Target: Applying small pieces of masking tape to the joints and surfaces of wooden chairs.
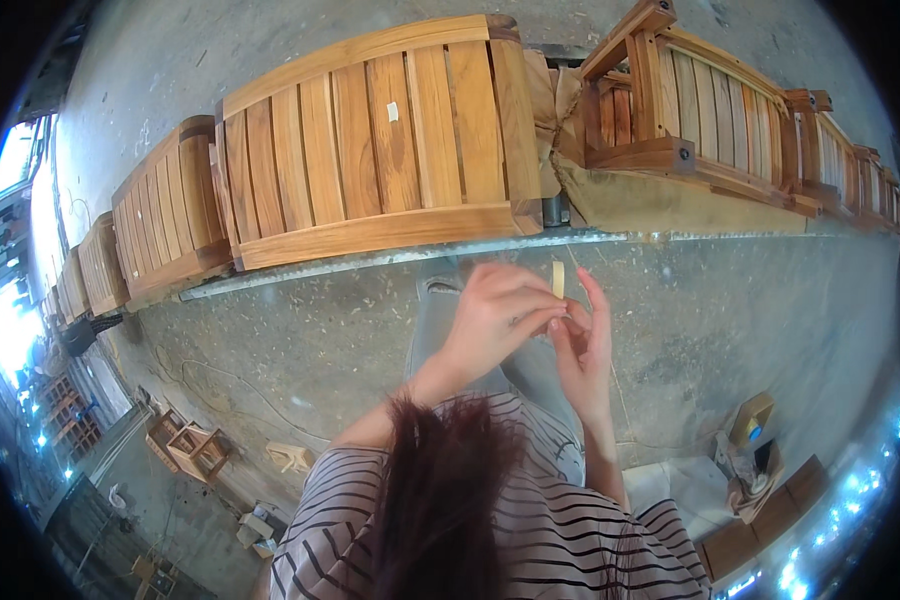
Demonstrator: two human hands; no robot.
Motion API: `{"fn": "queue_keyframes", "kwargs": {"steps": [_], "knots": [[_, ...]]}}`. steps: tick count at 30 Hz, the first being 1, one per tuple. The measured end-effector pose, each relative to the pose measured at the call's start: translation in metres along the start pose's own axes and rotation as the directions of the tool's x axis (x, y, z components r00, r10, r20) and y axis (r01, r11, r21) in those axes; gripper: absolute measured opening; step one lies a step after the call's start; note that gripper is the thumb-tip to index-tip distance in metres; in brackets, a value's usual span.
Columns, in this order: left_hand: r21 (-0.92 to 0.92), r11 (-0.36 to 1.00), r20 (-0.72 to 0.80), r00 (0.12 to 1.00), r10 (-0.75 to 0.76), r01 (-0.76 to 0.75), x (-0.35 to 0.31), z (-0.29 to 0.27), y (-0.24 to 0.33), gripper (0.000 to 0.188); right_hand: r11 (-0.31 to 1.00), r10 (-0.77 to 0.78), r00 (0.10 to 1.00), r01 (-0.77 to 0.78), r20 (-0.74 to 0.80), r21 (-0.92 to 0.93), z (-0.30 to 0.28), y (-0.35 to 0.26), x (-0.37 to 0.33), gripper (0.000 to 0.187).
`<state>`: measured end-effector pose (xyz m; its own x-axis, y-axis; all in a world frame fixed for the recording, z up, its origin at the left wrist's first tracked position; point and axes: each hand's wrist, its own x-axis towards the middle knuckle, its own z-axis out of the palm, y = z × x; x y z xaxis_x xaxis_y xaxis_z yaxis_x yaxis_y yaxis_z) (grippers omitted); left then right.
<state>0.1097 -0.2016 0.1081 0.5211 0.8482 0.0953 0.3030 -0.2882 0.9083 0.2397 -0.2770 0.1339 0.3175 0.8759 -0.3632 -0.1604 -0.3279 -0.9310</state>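
Observation:
A narrow, pale yellow band, which looks like a roll of masking tape seen edge-on (558, 279), stands up between my hands, in front of my body. My left hand (492, 312) reaches in from the left, fingers pinched together at the band's lower end. From the other side, my right hand (586, 345) brings its thumb and bent fingers to the same spot, while its index finger points up beside the band. The fingertips of both hands meet there and partly hide each other. Just beyond them lies a slatted wooden panel (370, 140) with a small white scrap (392, 111) on it.
More slatted wooden pieces (170, 215) continue the row leftward. At right stand wooden frames with legs (660, 110), over brown cardboard (670, 205). A metal rail (320, 278) edges the row. Small wooden frames (190, 447) sit behind me at left; cartons (770, 520) lie at right.

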Motion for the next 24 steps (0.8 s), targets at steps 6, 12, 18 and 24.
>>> {"fn": "queue_keyframes", "kwargs": {"steps": [6, 12, 18, 24], "knots": [[0.026, 0.999, -0.157, 0.987, -0.023, 0.028, -0.009, 0.014, -0.001, 0.009, 0.959, 0.005, 1.0, -0.003, 0.007, -0.283, -0.004, 0.006, 0.007, 0.015], [-0.207, 0.966, -0.467, 0.852, -0.238, 0.156, 0.024, 0.01, 0.005, 0.004, 0.985, -0.125, 0.98, 0.105, -0.154, -0.135, 0.005, 0.019, -0.001, 0.007], [0.235, 0.959, -0.544, 0.839, -0.006, 0.159, 0.07, -0.037, -0.076, 0.01, 0.997, 0.067, 0.989, -0.071, -0.135, -0.023, -0.008, 0.053, -0.028, 0.009], [0.558, 0.804, -0.393, 0.919, 0.039, 0.205, 0.073, -0.025, -0.108, 0.022, 0.997, 0.057, 0.991, -0.062, -0.118, -0.038, -0.013, 0.09, -0.031, 0.008]]}}
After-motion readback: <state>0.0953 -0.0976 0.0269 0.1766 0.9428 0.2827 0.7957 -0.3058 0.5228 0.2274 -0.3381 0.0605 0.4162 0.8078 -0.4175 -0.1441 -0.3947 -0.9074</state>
